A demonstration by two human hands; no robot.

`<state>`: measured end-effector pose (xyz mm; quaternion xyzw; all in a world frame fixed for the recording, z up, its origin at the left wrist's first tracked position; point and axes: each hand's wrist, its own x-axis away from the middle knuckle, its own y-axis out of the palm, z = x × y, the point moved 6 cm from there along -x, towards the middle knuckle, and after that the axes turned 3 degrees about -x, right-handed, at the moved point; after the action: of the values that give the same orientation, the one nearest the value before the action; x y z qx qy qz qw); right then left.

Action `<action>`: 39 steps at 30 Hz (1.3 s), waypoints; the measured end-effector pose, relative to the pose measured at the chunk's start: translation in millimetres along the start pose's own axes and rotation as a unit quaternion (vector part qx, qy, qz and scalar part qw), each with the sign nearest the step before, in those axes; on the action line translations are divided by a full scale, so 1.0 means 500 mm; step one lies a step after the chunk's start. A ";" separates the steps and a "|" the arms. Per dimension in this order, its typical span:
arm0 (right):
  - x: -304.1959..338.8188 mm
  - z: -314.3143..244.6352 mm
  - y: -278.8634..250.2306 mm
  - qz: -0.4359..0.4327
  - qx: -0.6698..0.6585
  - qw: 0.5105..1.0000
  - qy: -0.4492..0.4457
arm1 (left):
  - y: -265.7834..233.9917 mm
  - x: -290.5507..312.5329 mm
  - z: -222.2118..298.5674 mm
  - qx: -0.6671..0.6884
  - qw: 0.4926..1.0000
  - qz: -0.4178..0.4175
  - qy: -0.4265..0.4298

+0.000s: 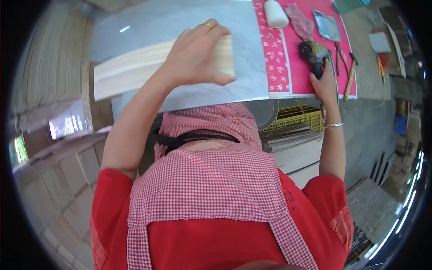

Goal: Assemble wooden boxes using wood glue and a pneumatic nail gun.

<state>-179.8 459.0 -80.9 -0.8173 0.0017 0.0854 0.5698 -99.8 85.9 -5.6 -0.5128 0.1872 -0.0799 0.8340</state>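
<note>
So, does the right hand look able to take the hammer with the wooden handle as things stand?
Probably not yet: the right hand is wrapped around the power tool with the black grip. The wooden-handled hammer lies close to the hand's right, so letting go would likely be enough.

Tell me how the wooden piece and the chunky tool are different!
The wooden piece is long and pale; the chunky tool is shorter and darker. The wooden piece lies on the grey covering; the chunky tool is over the pink covering. The left hand spans the wooden piece, while the right hand grips the chunky tool. Both have a hand on them.
</note>
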 end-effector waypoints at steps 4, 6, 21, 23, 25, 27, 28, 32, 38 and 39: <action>-0.040 0.000 -0.020 -0.048 0.060 0.997 0.019 | 0.004 0.001 0.003 0.004 1.000 0.013 -0.001; -0.051 -0.041 -0.052 -0.073 0.037 0.997 0.003 | 0.003 0.002 -0.002 0.008 1.000 0.024 -0.007; 0.067 -0.467 -0.237 -0.293 -0.076 0.922 -0.243 | 0.014 0.013 -0.008 -0.038 0.998 0.033 0.022; 0.066 -0.480 -0.231 -0.302 -0.063 0.920 -0.241 | 0.015 0.011 -0.007 -0.032 0.999 0.018 0.019; 0.064 -0.484 -0.228 -0.309 -0.062 0.917 -0.247 | 0.013 0.011 -0.006 -0.027 0.999 0.011 0.016; 0.063 -0.486 -0.223 -0.318 -0.063 0.911 -0.256 | 0.014 0.012 -0.004 -0.024 1.000 0.002 0.012; 0.061 -0.485 -0.220 -0.319 -0.062 0.911 -0.256 | 0.015 0.012 -0.005 -0.023 1.000 -0.003 0.011; 0.055 -0.490 -0.220 -0.286 -0.090 0.907 -0.295 | 0.016 0.012 -0.007 -0.017 1.000 0.007 0.014; 0.047 -0.505 -0.218 -0.298 -0.076 0.897 -0.319 | 0.015 0.012 -0.010 -0.013 1.000 0.013 0.014; 0.047 -0.509 -0.219 -0.300 -0.063 0.891 -0.335 | 0.014 0.012 -0.011 -0.010 1.000 0.012 0.013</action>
<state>-110.5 262.4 103.2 -0.7360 -0.4399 0.1789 0.4824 -96.9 82.8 -15.2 -0.5181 0.2047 -0.0744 0.8271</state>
